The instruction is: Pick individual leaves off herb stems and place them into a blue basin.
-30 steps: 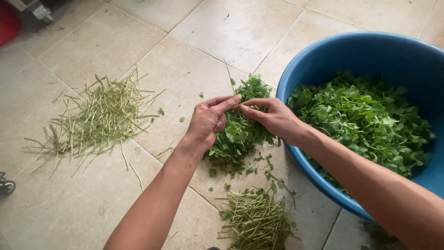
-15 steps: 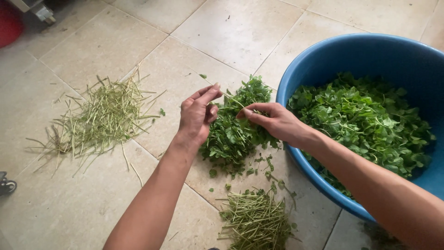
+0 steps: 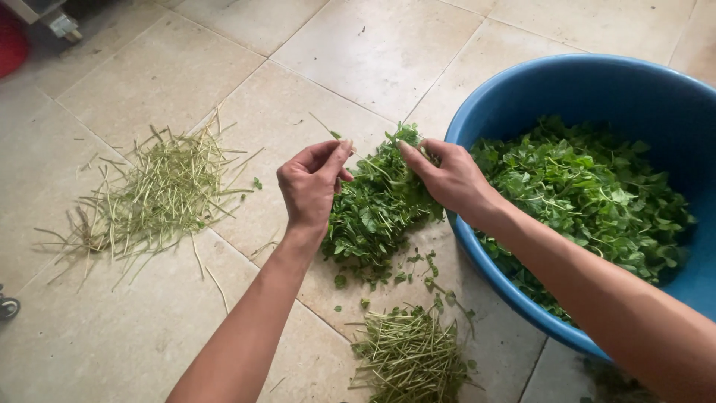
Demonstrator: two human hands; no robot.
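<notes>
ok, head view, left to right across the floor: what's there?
Pile of bare stems → left hand → heap of leafy greens on the tiles → right hand → blue tub holding picked leaves.

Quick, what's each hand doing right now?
Left hand: pinched shut on a thin green stem.
Right hand: closed on a leafy green sprig.
</notes>
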